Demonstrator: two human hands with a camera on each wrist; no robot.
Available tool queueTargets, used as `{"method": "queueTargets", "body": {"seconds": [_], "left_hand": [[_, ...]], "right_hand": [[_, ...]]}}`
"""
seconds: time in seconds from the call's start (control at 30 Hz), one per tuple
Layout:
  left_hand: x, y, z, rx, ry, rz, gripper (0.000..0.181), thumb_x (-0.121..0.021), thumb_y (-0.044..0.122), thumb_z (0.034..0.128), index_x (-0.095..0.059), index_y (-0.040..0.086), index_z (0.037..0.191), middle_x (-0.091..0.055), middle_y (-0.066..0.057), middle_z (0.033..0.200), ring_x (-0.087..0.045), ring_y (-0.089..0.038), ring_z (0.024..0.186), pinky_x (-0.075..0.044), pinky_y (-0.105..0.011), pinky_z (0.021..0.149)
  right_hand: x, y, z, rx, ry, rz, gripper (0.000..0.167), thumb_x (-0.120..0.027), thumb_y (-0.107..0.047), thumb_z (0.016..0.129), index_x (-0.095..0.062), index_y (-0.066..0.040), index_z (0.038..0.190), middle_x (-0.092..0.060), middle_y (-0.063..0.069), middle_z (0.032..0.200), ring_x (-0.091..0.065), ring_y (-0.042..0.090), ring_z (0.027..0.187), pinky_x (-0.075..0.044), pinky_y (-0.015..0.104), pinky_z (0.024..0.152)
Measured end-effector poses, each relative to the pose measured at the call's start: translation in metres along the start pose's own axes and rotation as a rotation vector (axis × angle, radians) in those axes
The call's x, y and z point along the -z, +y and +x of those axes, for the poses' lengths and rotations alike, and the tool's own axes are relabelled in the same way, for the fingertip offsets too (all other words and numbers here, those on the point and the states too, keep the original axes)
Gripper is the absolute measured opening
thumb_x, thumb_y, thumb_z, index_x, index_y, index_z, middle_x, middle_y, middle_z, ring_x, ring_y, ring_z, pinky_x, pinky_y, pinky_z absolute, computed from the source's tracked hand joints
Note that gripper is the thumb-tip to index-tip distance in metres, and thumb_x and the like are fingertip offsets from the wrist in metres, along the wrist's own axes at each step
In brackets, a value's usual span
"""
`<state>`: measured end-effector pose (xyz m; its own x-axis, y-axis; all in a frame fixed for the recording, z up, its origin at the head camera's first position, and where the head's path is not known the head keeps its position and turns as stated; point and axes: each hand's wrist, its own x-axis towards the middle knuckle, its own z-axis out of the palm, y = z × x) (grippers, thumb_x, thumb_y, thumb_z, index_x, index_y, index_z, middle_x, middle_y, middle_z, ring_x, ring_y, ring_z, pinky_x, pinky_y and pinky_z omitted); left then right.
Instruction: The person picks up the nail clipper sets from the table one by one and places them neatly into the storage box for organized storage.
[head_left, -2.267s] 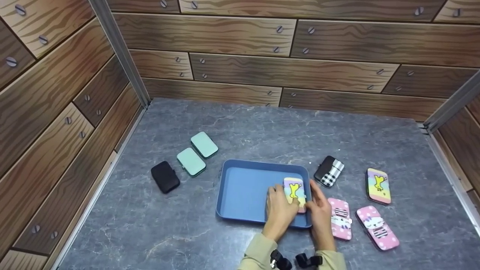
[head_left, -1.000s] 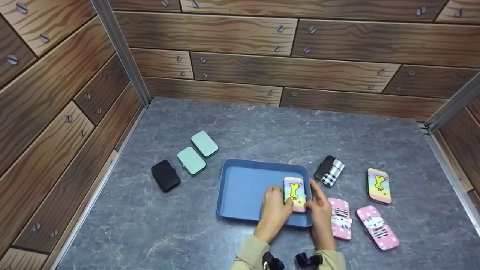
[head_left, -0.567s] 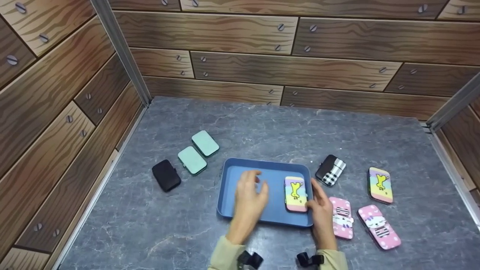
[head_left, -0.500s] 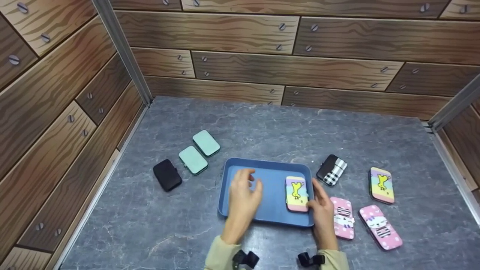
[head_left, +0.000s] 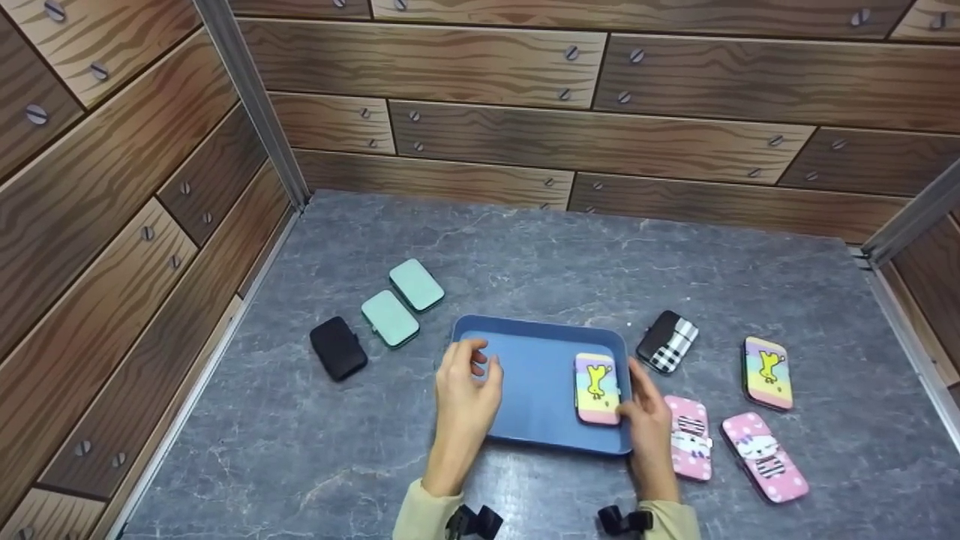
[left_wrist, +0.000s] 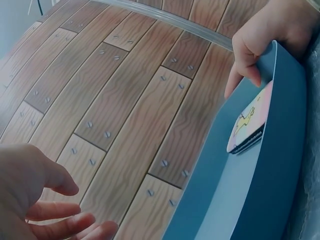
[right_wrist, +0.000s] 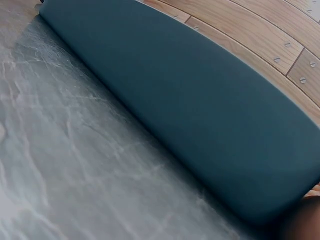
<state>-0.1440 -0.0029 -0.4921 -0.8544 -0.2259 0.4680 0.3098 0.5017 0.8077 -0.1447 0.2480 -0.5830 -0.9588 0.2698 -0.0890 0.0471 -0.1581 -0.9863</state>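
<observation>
left hand (head_left: 466,386) has moved left, off the rainbow case (head_left: 597,388). it's now up by the blue tray's (head_left: 531,405) left end, fingers loosely bent, holding nothing. rainbow case lies in the tray's right end; right hand (head_left: 650,421) pinches the right wall beside it. placing looks done; next move probably calls for reaching another case.

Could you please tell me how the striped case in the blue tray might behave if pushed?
The striped case probably stays stiff, since its edges look straight and its top flat. Lying on its broad face, it seems unlikely to tip. It may slide easily, as the floor of the blue tray looks smooth.
</observation>
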Motion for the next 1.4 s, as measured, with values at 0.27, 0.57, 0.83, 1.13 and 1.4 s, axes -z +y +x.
{"method": "queueTargets", "body": {"seconds": [0.27, 0.57, 0.83, 1.13, 1.4], "left_hand": [[0.007, -0.006, 0.003, 0.028, 0.036, 0.001, 0.017, -0.068, -0.003, 0.0816, -0.067, 0.001, 0.097, -0.059, -0.006, 0.082, -0.057, -0.018, 0.070, -0.051, -0.025, 0.058], [0.016, -0.015, 0.008, 0.043, 0.066, -0.015, 0.016, -0.068, -0.004, 0.0814, -0.067, 0.000, 0.097, -0.060, -0.010, 0.082, -0.060, -0.028, 0.069, -0.052, -0.026, 0.057], [0.022, -0.029, 0.011, 0.031, 0.114, 0.003, 0.016, -0.068, -0.006, 0.0786, -0.068, -0.001, 0.094, -0.061, -0.010, 0.079, -0.061, -0.027, 0.067, -0.055, -0.034, 0.059], [0.031, -0.039, 0.013, 0.067, 0.139, 0.035, 0.015, -0.069, -0.005, 0.0812, -0.068, 0.000, 0.095, -0.061, -0.010, 0.081, -0.062, -0.029, 0.069, -0.054, -0.036, 0.061], [0.036, -0.049, 0.012, 0.096, 0.155, 0.070, 0.014, -0.069, -0.005, 0.0806, -0.068, -0.001, 0.095, -0.061, -0.010, 0.079, -0.062, -0.027, 0.068, -0.053, -0.032, 0.061]], "right_hand": [[0.000, 0.000, 0.000, 0.008, -0.007, 0.036, 0.080, -0.040, 0.024, 0.076, -0.034, 0.001, 0.152, -0.029, 0.012, 0.160, -0.021, 0.021, 0.149, -0.026, 0.024, 0.116], [-0.001, -0.001, 0.000, -0.013, -0.007, 0.037, 0.080, -0.041, 0.023, 0.077, -0.034, -0.002, 0.153, -0.027, 0.010, 0.161, -0.021, 0.021, 0.149, -0.027, 0.025, 0.115], [-0.001, 0.000, -0.001, 0.000, -0.006, 0.031, 0.079, -0.040, 0.023, 0.077, -0.034, 0.001, 0.152, -0.027, 0.012, 0.161, -0.020, 0.022, 0.149, -0.026, 0.025, 0.115], [-0.001, 0.000, 0.000, 0.035, -0.002, 0.009, 0.077, -0.041, 0.024, 0.076, -0.036, 0.004, 0.150, -0.030, 0.017, 0.159, -0.020, 0.026, 0.149, -0.026, 0.025, 0.116], [-0.001, -0.001, 0.000, 0.014, -0.002, 0.016, 0.078, -0.042, 0.023, 0.076, -0.036, 0.002, 0.151, -0.028, 0.013, 0.160, -0.019, 0.024, 0.149, -0.025, 0.026, 0.116]]}}
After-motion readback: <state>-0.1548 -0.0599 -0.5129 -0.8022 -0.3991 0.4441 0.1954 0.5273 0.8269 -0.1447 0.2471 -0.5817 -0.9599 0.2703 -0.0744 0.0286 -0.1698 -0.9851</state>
